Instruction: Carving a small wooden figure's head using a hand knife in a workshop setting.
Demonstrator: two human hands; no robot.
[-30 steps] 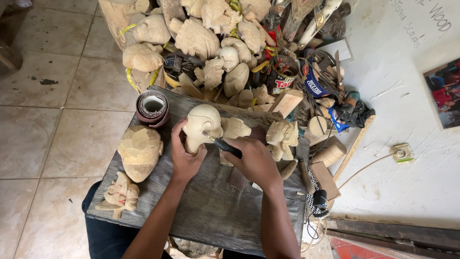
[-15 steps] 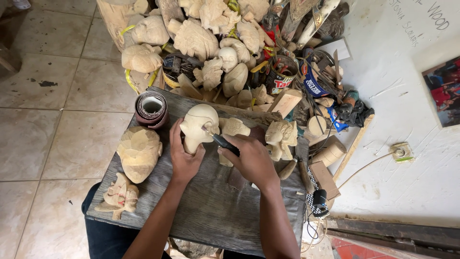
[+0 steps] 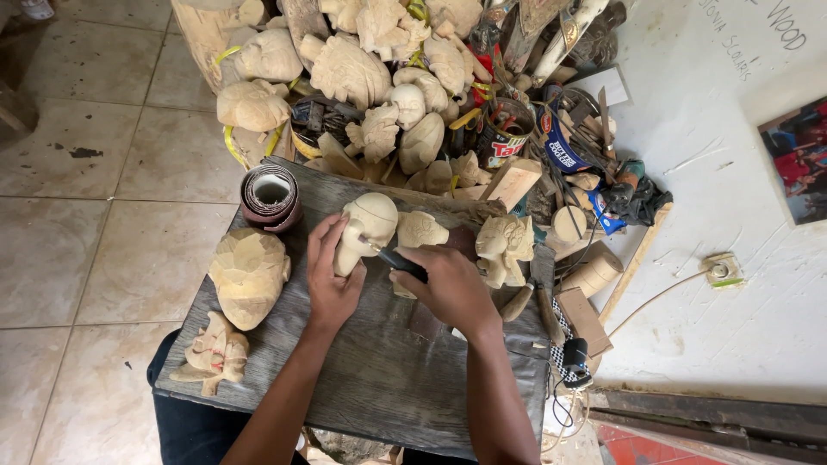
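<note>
A pale carved wooden head (image 3: 369, 226) lies on the dark grey wooden board (image 3: 362, 379) in front of me. My left hand (image 3: 330, 275) grips its lower left side and steadies it. My right hand (image 3: 450, 286) is closed around a dark-handled carving tool (image 3: 396, 259) whose metal tip touches the head's right side. A second small pale carving (image 3: 421, 229) sits just right of the head, behind the tool.
A roll of sandpaper (image 3: 270, 196) stands at the board's far left. Two unfinished carvings (image 3: 249, 274) (image 3: 211, 353) rest on the left edge, another (image 3: 503, 247) on the right. Many pale carvings, cans and tools (image 3: 405, 95) are piled behind. Tiled floor left, white wall right.
Both hands have shifted slightly on the head; the tool tip has moved a little along its right side. The head stays on the board.
</note>
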